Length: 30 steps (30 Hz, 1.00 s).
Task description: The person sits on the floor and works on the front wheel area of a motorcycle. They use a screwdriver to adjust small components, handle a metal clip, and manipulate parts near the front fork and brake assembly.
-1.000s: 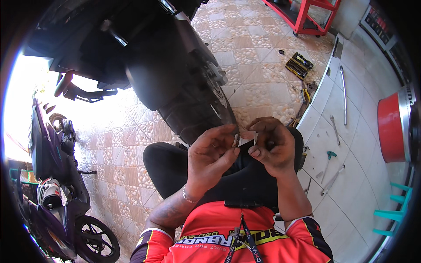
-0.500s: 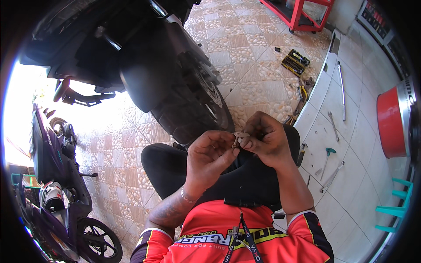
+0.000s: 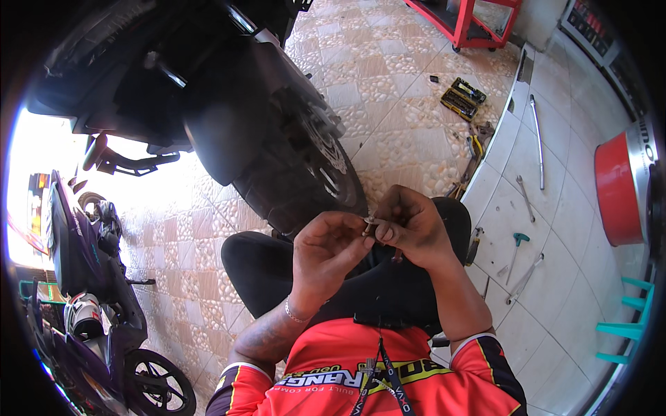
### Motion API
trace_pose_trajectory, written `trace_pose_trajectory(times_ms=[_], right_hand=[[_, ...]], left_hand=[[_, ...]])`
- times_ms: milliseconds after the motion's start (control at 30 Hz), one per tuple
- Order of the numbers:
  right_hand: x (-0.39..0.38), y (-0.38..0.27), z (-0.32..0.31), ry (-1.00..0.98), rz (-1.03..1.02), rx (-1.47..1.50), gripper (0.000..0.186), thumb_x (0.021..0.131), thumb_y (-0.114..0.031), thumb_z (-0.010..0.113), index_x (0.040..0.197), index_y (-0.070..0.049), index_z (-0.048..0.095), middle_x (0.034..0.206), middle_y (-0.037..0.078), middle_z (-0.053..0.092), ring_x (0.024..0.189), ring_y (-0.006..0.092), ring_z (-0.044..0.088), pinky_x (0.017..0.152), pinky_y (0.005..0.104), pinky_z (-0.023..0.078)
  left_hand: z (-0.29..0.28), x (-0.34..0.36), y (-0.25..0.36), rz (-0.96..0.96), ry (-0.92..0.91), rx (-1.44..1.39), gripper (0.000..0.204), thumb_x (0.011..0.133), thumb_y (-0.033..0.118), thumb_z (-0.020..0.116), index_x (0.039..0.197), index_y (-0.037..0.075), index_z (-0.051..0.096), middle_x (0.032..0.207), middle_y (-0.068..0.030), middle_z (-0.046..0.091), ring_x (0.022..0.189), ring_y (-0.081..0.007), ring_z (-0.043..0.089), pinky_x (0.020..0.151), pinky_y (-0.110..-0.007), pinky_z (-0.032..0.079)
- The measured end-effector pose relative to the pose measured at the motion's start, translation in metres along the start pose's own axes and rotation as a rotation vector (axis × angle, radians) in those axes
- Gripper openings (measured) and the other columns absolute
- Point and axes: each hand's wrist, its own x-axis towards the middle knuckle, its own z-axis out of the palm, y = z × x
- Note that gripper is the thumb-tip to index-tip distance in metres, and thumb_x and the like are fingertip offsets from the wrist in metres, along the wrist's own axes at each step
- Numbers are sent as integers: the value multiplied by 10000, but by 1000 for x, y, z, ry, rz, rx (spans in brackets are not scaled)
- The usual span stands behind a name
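Above my lap, my left hand (image 3: 327, 248) is closed in a pinch, thumb and fingertips on a small metal part (image 3: 368, 225) with a short pin-like piece and a pale end. My right hand (image 3: 415, 227) pinches the same part from the other side, its fingers curled. The fingertips nearly meet and hide much of the part, so its exact kind cannot be made out. Just beyond my hands stands the tyre (image 3: 350, 187) of a dark motorcycle (image 3: 222, 104), with a brake disc on its wheel.
On the right-hand tiles lie a long metal bar (image 3: 539, 142), a wrench (image 3: 526, 199), a green T-handle tool (image 3: 520, 240) and another wrench (image 3: 525, 279). Pliers (image 3: 475, 147) and an open tool case (image 3: 463, 99) lie farther off. A purple motorbike (image 3: 90, 260) stands left, a red drum (image 3: 616, 194) right.
The small part has turned between my fingertips, and its pale end shows less. My right hand has shifted slightly left and down. The view has moved a little.
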Motion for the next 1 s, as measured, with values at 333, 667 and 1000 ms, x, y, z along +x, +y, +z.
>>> trace_pose_trajectory(times_ms=[333, 667, 1000], right_hand=[[0, 6, -6, -90, 36, -93, 297, 853, -202, 815, 947, -45, 582, 841, 8, 661, 765, 68, 632, 653, 218, 485], [15, -14, -3, -172, 117, -31, 321, 847, -217, 822, 951, -34, 579, 840, 4, 667, 767, 45, 606, 653, 207, 468], [9, -9, -23, -69, 165, 122, 477, 773, -172, 882, 1078, 28, 574, 929, 73, 664, 823, 106, 644, 701, 233, 509]], left_hand=[[-2, 4, -2, 12, 2, 80, 292, 875, -49, 723, 1139, -29, 601, 1014, -67, 666, 926, -104, 648, 808, -242, 541], [-5, 11, 6, 107, -42, 30, 259, 875, -87, 698, 1117, -51, 613, 1110, -103, 627, 1002, -146, 653, 857, -264, 559], [-10, 27, -11, 134, -73, 185, 263, 831, -73, 751, 1066, -30, 641, 1093, -115, 637, 964, -138, 654, 792, -257, 553]])
